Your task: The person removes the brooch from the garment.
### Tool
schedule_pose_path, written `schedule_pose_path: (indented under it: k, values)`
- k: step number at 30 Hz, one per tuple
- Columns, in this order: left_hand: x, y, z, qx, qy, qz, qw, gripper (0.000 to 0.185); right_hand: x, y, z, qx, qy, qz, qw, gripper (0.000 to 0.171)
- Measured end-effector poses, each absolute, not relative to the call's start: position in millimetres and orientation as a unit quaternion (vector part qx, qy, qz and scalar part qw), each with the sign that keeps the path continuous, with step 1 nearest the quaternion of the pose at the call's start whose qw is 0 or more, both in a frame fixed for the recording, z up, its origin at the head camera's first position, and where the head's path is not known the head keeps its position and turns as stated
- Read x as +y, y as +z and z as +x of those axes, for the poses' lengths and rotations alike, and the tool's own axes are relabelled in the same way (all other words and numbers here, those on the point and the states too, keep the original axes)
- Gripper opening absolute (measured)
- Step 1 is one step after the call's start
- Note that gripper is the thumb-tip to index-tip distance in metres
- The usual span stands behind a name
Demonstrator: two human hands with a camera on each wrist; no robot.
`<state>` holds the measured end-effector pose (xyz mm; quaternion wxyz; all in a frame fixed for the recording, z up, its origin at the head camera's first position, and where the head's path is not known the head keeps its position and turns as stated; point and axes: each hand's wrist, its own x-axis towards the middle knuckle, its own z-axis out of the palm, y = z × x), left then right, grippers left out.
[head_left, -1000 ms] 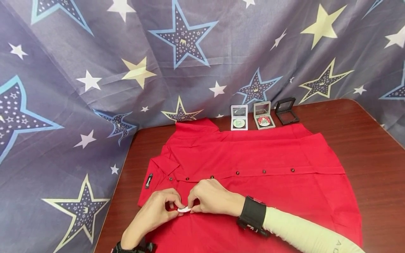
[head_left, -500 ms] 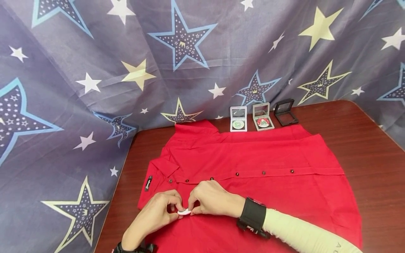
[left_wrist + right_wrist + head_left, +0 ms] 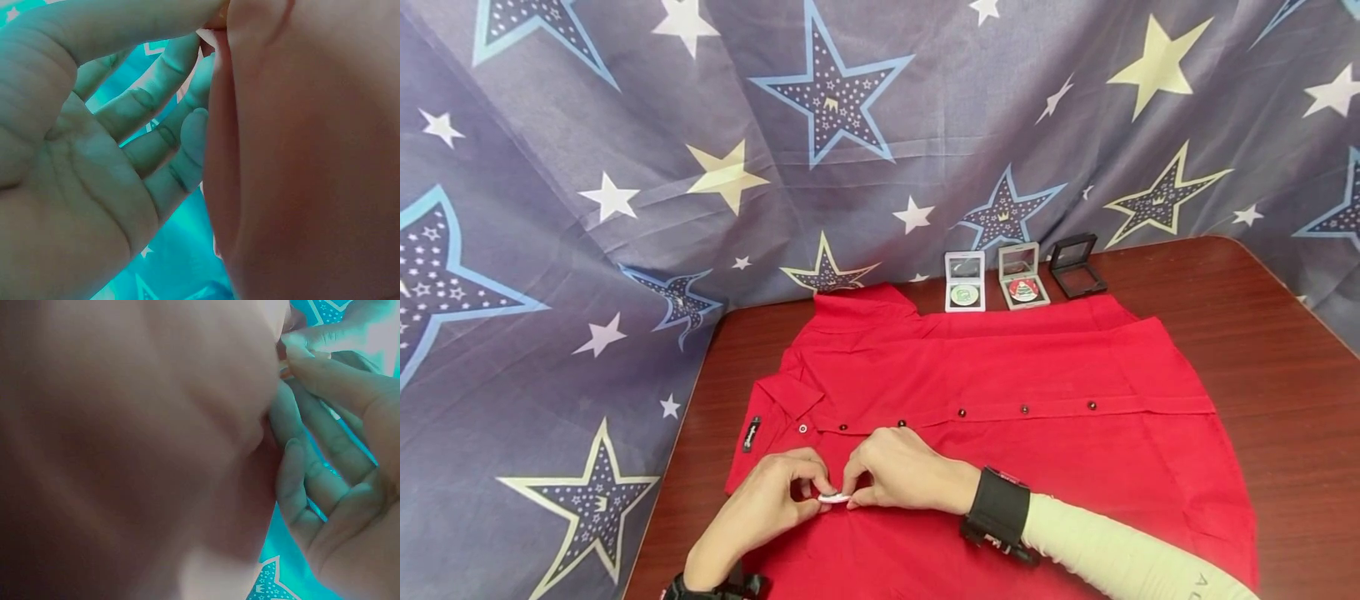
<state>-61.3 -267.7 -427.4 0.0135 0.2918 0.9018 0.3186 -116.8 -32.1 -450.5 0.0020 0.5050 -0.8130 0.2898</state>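
Note:
A red short-sleeved shirt [image 3: 1000, 367] with a row of dark buttons lies spread over the table. On its front, a small white-edged badge [image 3: 833, 498] is seen nearly edge-on. My left hand [image 3: 767, 496] pinches the badge's left side between thumb and finger. From the other side, my right hand [image 3: 906, 471] pinches its right edge with thumb and index finger. In the left wrist view, red cloth [image 3: 300, 156] hangs beside the fingers and hides what the fingertips grip. The right wrist view shows the fingertips [image 3: 294, 353] against the cloth; the badge is mostly hidden there.
Behind the shirt stand two opened white cases, one with a green badge [image 3: 965, 295] and one with a red tree badge [image 3: 1023, 289]. An opened black case [image 3: 1077, 267] stands to their right. A star-patterned curtain [image 3: 850, 192] hangs along the brown table's [image 3: 1285, 367] back and left.
The badge has tilted slightly, so its face shows less than half a second ago. Both hands have barely moved and keep their pinch.

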Motion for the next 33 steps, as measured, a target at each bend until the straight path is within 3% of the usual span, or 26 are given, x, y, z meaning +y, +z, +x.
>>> schedule_pose_path:
  k: [18, 33]
  values:
    - [-275, -418, -60, 0.931, 0.291, 0.213, 0.061, 0.023, -38, -448, -117, -0.815, 0.410, 0.401, -0.077, 0.008]
    - [-280, -418, -61, 0.931, 0.286, 0.214, 0.079, 0.032, -41, -451, -119, -0.814, 0.440, 0.363, -0.113, 0.005]
